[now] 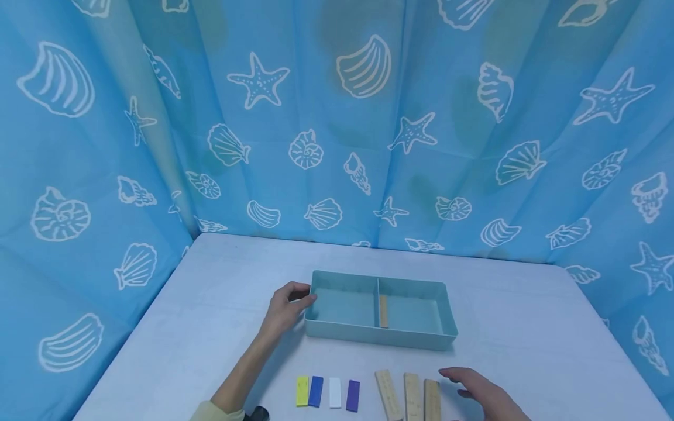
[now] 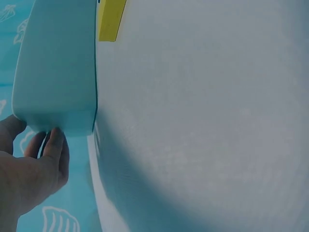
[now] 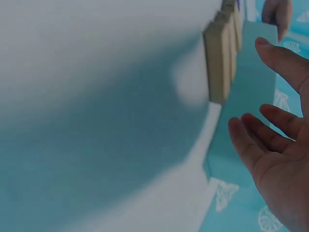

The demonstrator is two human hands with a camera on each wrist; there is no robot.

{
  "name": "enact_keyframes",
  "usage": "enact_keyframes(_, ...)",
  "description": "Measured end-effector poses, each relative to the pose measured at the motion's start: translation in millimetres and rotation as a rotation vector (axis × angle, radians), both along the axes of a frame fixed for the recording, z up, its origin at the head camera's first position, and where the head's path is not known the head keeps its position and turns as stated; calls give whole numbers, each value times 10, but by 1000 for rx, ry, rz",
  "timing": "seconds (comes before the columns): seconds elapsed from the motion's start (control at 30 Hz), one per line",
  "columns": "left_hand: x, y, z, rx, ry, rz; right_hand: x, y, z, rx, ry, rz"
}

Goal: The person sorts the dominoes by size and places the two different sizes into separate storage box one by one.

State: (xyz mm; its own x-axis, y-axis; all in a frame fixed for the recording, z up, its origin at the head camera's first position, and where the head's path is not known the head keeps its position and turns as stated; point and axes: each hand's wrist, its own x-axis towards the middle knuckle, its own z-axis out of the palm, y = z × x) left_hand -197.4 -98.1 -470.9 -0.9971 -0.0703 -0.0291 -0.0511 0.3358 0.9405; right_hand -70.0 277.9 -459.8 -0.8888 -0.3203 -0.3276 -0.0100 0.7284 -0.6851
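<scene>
A teal two-compartment tray (image 1: 316,318) sits mid-table, with one wooden block (image 1: 383,310) in its right compartment beside the divider. My left hand (image 1: 304,295) holds the tray's left end, thumb and fingers either side of the corner; the left wrist view shows my fingers (image 2: 54,147) against the tray wall (image 2: 58,67). My right hand (image 1: 454,379) hovers open just right of three wooden blocks (image 1: 413,397) at the front edge. In the right wrist view the right hand's fingers (image 3: 251,140) are spread beside those wooden blocks (image 3: 219,63), not touching them.
A row of yellow (image 1: 302,390), blue (image 1: 315,391), white (image 1: 334,392) and purple (image 1: 353,396) blocks lies at the front, left of the wooden ones. The yellow block (image 2: 112,19) also shows in the left wrist view. A blue shell-print curtain (image 1: 337,117) surrounds the white table (image 1: 526,327).
</scene>
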Motion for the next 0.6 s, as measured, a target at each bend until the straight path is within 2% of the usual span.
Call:
enact_keyframes(0.23, 16, 2, 13, 8, 14, -14, 57, -37, -147, 32, 196, 117)
enact_keyframes(0.6, 18, 28, 47, -7, -20, 11, 68, -94, -230, 18, 108, 94)
